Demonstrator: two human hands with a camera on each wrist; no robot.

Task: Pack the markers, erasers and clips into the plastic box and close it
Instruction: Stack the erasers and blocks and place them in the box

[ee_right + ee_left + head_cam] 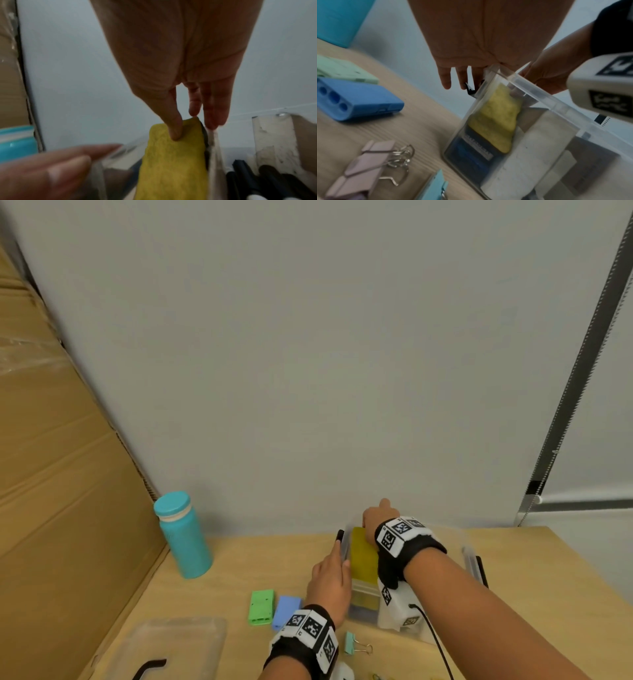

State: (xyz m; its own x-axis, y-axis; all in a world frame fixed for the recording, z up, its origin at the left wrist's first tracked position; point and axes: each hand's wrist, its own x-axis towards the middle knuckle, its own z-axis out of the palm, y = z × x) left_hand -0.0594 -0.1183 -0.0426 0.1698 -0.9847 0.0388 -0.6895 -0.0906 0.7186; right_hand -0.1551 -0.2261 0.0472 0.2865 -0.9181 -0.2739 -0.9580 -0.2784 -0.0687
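A clear plastic box (469,556) stands open on the wooden table. A yellow-faced eraser (363,556) stands on edge inside it, against the left wall. My right hand (376,518) reaches into the box and pinches the eraser's far end (173,169), thumb on the yellow felt and fingers (212,119) behind it. My left hand (329,577) lies with straight fingers (445,81) along the outside of the left wall, by a black latch (340,535). Black markers (248,180) lie in the box to the right. A white block (530,155) stands beside the eraser.
A green block (262,607) and a blue block (286,611) lie left of the box. A teal binder clip (351,643) and a pink binder clip (364,166) lie nearer me. The clear lid (171,645) lies front left, behind it a teal bottle (183,534) and cardboard (51,474).
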